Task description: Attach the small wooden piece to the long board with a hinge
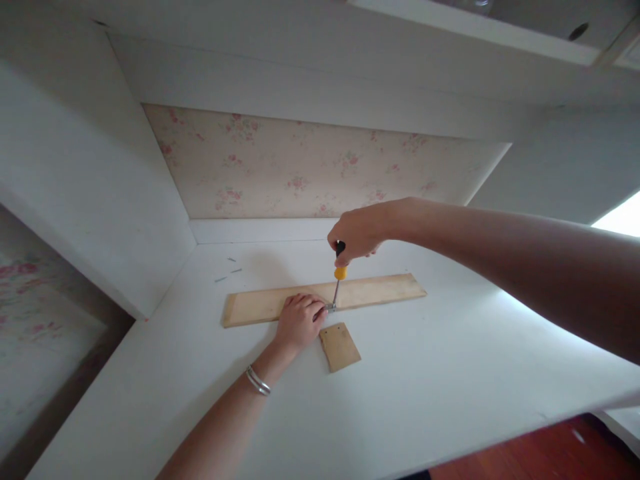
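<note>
While the long wooden board (325,299) lies flat on the white desk (450,373), a screwdriver (339,275) with a yellow and black handle is gripped from above by the right hand (356,233), its fingers closed round the handle top. The shaft stands nearly upright, its tip set at a small metal bracket (331,307) on the board's near edge. The board is pressed down by the left hand (299,321), fingers curled beside the bracket. A small wooden piece (340,347) lies just below.

No text, label, brand, number or sign can be read anywhere in this view.
</note>
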Tool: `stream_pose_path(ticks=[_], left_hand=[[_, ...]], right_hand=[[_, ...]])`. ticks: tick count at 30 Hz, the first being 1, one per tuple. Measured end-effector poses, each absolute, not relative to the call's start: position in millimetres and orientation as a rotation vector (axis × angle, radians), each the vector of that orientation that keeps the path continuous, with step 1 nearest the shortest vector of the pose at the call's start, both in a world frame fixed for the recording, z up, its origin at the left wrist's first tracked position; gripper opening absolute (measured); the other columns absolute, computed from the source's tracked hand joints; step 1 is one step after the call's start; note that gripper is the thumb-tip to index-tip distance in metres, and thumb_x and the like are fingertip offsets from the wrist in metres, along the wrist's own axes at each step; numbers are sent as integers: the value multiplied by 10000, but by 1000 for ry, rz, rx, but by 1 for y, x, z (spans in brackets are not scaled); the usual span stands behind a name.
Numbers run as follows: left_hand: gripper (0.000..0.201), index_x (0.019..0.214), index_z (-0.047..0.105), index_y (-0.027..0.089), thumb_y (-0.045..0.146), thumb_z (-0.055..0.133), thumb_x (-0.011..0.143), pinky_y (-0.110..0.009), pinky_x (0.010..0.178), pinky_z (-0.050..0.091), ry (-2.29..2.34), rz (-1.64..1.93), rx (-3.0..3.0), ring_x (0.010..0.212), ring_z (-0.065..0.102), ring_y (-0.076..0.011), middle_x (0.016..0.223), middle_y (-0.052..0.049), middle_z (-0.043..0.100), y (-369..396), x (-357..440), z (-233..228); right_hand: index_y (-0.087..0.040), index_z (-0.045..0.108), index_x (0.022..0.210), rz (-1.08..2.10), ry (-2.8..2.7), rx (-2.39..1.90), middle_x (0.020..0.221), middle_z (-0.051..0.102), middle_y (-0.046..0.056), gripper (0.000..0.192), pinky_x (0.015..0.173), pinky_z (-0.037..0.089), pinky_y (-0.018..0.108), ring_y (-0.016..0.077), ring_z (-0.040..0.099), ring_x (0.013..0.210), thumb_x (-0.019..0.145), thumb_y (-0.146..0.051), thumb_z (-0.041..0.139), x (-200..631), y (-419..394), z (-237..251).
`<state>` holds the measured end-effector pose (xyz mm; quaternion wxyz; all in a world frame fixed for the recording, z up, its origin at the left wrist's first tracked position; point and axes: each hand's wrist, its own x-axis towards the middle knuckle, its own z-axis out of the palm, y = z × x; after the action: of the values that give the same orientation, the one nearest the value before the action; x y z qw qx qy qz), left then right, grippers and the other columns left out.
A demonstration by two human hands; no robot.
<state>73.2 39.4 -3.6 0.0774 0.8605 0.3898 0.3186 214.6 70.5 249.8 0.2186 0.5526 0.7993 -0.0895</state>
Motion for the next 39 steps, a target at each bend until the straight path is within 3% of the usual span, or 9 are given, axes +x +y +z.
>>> stream_pose_path(ticks=[5, 9, 14, 19, 24, 29, 32, 35, 39], left_hand=[[149, 927, 671, 251, 247, 547, 844, -362, 903, 374, 1173, 966, 2582, 967, 549, -185, 988, -9, 670, 39, 74, -4], [145, 927, 669, 248, 253, 550, 845, -368, 902, 372, 1172, 958, 2587, 961, 548, -189, 995, -8, 670, 39, 73, -4], [139, 920, 666, 245, 256, 549, 848, -370, 896, 371, 1169, 956, 2588, 960, 546, -190, 993, -6, 670, 40, 73, -3], [131, 907, 665, 241, 253, 548, 848, -368, 894, 374, 1175, 959, 2587, 949, 548, -183, 985, -4, 671, 40, 73, -4], [137, 915, 664, 245, 264, 545, 852, -372, 899, 369, 1173, 960, 2583, 961, 545, -186, 991, 0, 668, 41, 74, -7], [136, 908, 666, 245, 257, 544, 849, -368, 892, 375, 1162, 956, 2587, 957, 550, -183, 974, -9, 669, 40, 73, -5], [134, 904, 665, 244, 253, 543, 848, -370, 895, 376, 1161, 963, 2587, 953, 552, -184, 969, -11, 670, 40, 73, -4], [132, 895, 665, 243, 257, 542, 849, -377, 893, 377, 1169, 968, 2593, 950, 552, -189, 967, -14, 671, 40, 73, -5], [136, 898, 665, 242, 254, 539, 851, -376, 894, 378, 1168, 968, 2591, 948, 551, -190, 972, -14, 671, 40, 74, -6]], right_hand=[[-274, 517, 1249, -247, 2216, 1396, 917, 690, 40, 662, 597, 455, 316, 198, 643, 663, 635, -360, 749, 217, 69, 252], [-217, 613, 1097, -259, 2135, 1439, 798, 685, 62, 396, 544, 449, 320, 189, 626, 584, 776, -449, 596, 214, 65, 255], [-265, 526, 1229, -315, 2192, 1436, 911, 686, 58, 616, 577, 455, 324, 194, 633, 629, 664, -416, 723, 214, 65, 256], [-207, 656, 1004, -327, 2117, 1531, 777, 679, 70, 409, 631, 454, 376, 234, 643, 663, 724, -505, 648, 215, 68, 254], [-273, 596, 1150, -346, 2197, 1472, 937, 683, 52, 585, 647, 456, 355, 221, 647, 721, 612, -429, 766, 217, 67, 254], [-220, 682, 947, -292, 2109, 1556, 807, 687, 75, 374, 662, 443, 377, 240, 641, 742, 714, -511, 665, 215, 67, 256], [-248, 665, 1020, -162, 2146, 1553, 878, 687, 68, 451, 692, 441, 383, 248, 636, 805, 669, -530, 695, 215, 67, 257], [-278, 614, 1124, -182, 2257, 1380, 936, 684, 35, 532, 695, 442, 350, 228, 628, 830, 622, -356, 770, 218, 67, 260], [-220, 674, 993, -130, 2142, 1464, 738, 676, 59, 327, 671, 432, 367, 220, 629, 731, 781, -461, 607, 217, 66, 260]])
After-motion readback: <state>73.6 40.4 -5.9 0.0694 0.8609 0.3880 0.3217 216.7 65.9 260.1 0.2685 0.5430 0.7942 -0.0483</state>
